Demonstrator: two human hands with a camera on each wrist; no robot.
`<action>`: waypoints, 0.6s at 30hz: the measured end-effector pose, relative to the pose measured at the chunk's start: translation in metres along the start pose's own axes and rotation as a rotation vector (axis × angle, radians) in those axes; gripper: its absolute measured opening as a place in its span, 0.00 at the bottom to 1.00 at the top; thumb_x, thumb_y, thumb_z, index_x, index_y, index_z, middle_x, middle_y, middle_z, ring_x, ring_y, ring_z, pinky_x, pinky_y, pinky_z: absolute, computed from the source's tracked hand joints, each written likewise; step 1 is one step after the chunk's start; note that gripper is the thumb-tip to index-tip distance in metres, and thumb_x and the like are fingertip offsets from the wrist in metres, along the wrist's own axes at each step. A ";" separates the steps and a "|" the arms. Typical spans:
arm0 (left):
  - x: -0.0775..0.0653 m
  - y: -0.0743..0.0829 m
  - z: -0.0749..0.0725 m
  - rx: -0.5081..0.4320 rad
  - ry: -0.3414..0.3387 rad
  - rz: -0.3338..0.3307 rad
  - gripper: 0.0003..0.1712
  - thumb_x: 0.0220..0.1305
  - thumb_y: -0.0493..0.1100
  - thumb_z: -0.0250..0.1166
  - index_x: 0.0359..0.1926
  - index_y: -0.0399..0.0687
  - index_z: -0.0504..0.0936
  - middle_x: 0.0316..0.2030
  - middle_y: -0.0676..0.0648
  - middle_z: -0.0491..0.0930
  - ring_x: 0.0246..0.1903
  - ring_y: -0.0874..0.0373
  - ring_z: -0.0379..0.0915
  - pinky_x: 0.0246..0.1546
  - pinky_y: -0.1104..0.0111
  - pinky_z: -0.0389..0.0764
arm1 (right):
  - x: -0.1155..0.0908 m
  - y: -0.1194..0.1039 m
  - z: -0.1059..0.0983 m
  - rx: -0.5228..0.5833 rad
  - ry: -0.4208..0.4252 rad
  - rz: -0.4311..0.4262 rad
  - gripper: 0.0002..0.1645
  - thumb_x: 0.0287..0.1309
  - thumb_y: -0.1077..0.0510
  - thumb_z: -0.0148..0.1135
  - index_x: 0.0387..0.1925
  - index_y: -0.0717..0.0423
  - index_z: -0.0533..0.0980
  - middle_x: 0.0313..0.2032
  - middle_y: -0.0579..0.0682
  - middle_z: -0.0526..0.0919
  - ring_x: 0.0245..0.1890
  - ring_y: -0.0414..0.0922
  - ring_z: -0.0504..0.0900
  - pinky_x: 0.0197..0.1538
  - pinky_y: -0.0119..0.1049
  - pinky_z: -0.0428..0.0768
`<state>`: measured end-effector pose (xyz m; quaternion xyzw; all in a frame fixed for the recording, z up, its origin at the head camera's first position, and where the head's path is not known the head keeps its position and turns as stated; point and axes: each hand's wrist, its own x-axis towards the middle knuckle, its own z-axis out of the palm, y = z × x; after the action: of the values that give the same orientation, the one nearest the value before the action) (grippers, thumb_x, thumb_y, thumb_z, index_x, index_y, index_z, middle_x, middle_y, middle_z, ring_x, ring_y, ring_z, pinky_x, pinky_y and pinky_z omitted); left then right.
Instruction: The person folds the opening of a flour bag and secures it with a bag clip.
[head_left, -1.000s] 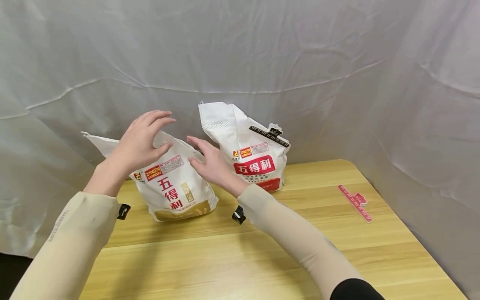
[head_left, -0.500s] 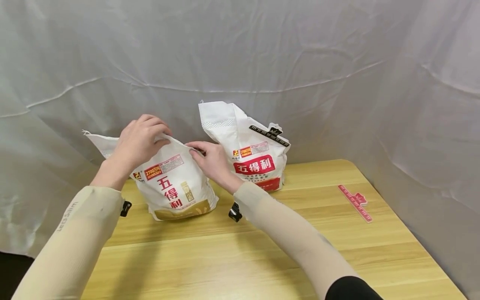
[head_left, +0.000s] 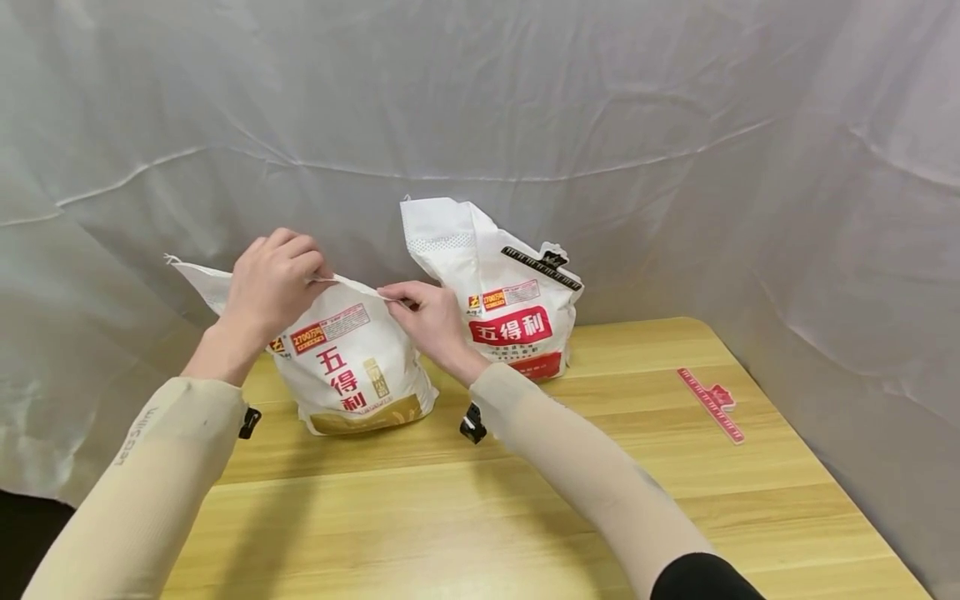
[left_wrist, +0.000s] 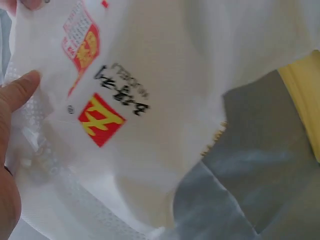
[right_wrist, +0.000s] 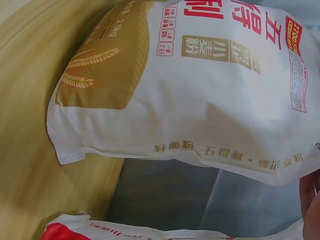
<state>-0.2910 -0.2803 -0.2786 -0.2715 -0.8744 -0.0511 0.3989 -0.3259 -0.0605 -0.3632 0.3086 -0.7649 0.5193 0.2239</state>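
A white flour bag (head_left: 348, 358) with red lettering and a gold base band stands on the left part of the table. My left hand (head_left: 273, 279) pinches its top edge near the middle, while my right hand (head_left: 431, 325) pinches the right end of that edge. Between them the edge is drawn into a nearly straight line. The left wrist view shows my left thumb (left_wrist: 22, 90) against the bag's white side. In the right wrist view, my right fingers (right_wrist: 309, 195) show only at the right border, by the bag's top corner.
Just right stands a second flour bag (head_left: 510, 325) with a red label, its folded top held by a black bag clip (head_left: 542, 267). A red bag clip (head_left: 710, 406) lies on the wooden table (head_left: 600, 467) near its right edge. Grey curtain (head_left: 480, 100) hangs behind.
My hands were open above and beside the left bag a second ago. They came together onto its top edge, took hold of it and pulled it straighter. The second bag and red clip stayed put.
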 end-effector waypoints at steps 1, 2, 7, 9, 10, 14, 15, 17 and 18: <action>-0.002 -0.001 0.000 -0.002 0.018 0.010 0.11 0.49 0.30 0.80 0.26 0.41 0.84 0.31 0.43 0.85 0.40 0.42 0.77 0.35 0.52 0.73 | -0.001 0.001 0.001 0.012 -0.014 0.005 0.10 0.63 0.65 0.70 0.45 0.55 0.89 0.46 0.49 0.91 0.41 0.40 0.90 0.44 0.29 0.85; -0.004 -0.001 0.000 -0.007 0.032 0.019 0.11 0.49 0.29 0.80 0.26 0.41 0.84 0.31 0.43 0.85 0.40 0.41 0.77 0.35 0.52 0.73 | -0.002 0.001 0.001 0.024 -0.033 0.016 0.10 0.64 0.63 0.70 0.46 0.54 0.89 0.47 0.48 0.91 0.43 0.39 0.89 0.46 0.28 0.84; -0.013 -0.004 -0.005 -0.045 0.046 0.049 0.09 0.49 0.28 0.79 0.29 0.41 0.89 0.33 0.43 0.86 0.41 0.42 0.77 0.36 0.52 0.74 | -0.008 0.005 0.002 0.106 -0.140 0.111 0.14 0.69 0.51 0.68 0.53 0.48 0.87 0.56 0.40 0.87 0.57 0.34 0.84 0.57 0.27 0.79; -0.015 -0.003 -0.007 -0.059 0.031 0.056 0.09 0.49 0.28 0.80 0.31 0.42 0.90 0.35 0.44 0.85 0.41 0.42 0.77 0.37 0.51 0.74 | -0.010 0.007 0.002 0.143 -0.149 0.164 0.17 0.70 0.46 0.67 0.54 0.46 0.87 0.56 0.38 0.87 0.58 0.34 0.83 0.58 0.28 0.79; -0.016 -0.003 -0.008 -0.065 0.021 0.058 0.09 0.49 0.30 0.80 0.32 0.42 0.91 0.35 0.44 0.84 0.41 0.43 0.77 0.37 0.51 0.74 | -0.010 0.007 0.001 0.155 -0.148 0.188 0.17 0.71 0.44 0.66 0.54 0.45 0.87 0.55 0.38 0.87 0.57 0.34 0.83 0.57 0.29 0.80; -0.017 -0.001 -0.013 -0.072 0.002 0.062 0.06 0.54 0.37 0.79 0.34 0.42 0.91 0.37 0.43 0.83 0.39 0.42 0.76 0.35 0.51 0.73 | -0.011 0.007 -0.001 0.204 -0.147 0.258 0.18 0.69 0.40 0.66 0.54 0.41 0.87 0.51 0.37 0.89 0.52 0.35 0.85 0.52 0.32 0.83; -0.016 0.000 -0.015 -0.069 -0.003 0.057 0.06 0.56 0.39 0.78 0.35 0.42 0.91 0.37 0.43 0.83 0.39 0.42 0.76 0.34 0.51 0.73 | -0.011 0.006 -0.001 0.216 -0.153 0.266 0.18 0.69 0.40 0.66 0.54 0.41 0.87 0.51 0.37 0.89 0.52 0.36 0.85 0.51 0.33 0.83; -0.015 0.001 -0.017 -0.062 -0.021 0.032 0.08 0.60 0.43 0.74 0.37 0.42 0.90 0.36 0.43 0.84 0.38 0.42 0.77 0.34 0.51 0.73 | -0.009 0.006 -0.001 0.243 -0.161 0.278 0.18 0.69 0.42 0.67 0.55 0.42 0.86 0.52 0.38 0.88 0.52 0.35 0.85 0.52 0.33 0.83; -0.014 0.002 -0.018 -0.059 -0.039 0.008 0.09 0.63 0.43 0.73 0.39 0.42 0.89 0.35 0.44 0.85 0.38 0.42 0.77 0.34 0.52 0.73 | -0.009 0.006 0.000 0.253 -0.165 0.283 0.18 0.69 0.43 0.67 0.55 0.43 0.86 0.53 0.38 0.88 0.52 0.35 0.85 0.52 0.33 0.83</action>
<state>-0.2701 -0.2902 -0.2767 -0.2877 -0.8790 -0.0698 0.3739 -0.3235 -0.0565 -0.3729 0.2652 -0.7449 0.6105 0.0449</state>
